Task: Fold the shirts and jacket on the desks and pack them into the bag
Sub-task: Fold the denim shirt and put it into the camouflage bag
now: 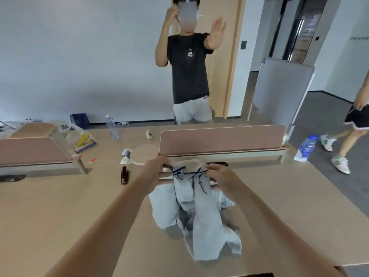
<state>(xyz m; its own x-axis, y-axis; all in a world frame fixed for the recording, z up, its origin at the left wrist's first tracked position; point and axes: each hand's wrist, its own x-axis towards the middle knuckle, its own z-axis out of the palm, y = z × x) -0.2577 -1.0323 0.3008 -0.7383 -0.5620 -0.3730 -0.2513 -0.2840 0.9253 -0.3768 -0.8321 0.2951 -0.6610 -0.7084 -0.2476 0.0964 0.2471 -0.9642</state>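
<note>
Ahead, your tan desk (60, 206) runs up to a pink divider (219, 138). A person in a black T-shirt (188, 66) stands beyond it, before a pale wall (79, 56). 1 clear bottle (111, 126) stands on the far side; you cannot tell its contents. Your left hand (154, 168) and right hand (216, 174) each pinch the top edge of the pale blue shirt (201, 216), whose lower part lies crumpled on the desk.

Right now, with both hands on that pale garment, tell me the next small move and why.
Probably raise the pale garment clear and spread it flat on the desk. The left hand and right hand pinch its top edge, but its lower part lies bunched there, so folding cannot start yet.
</note>
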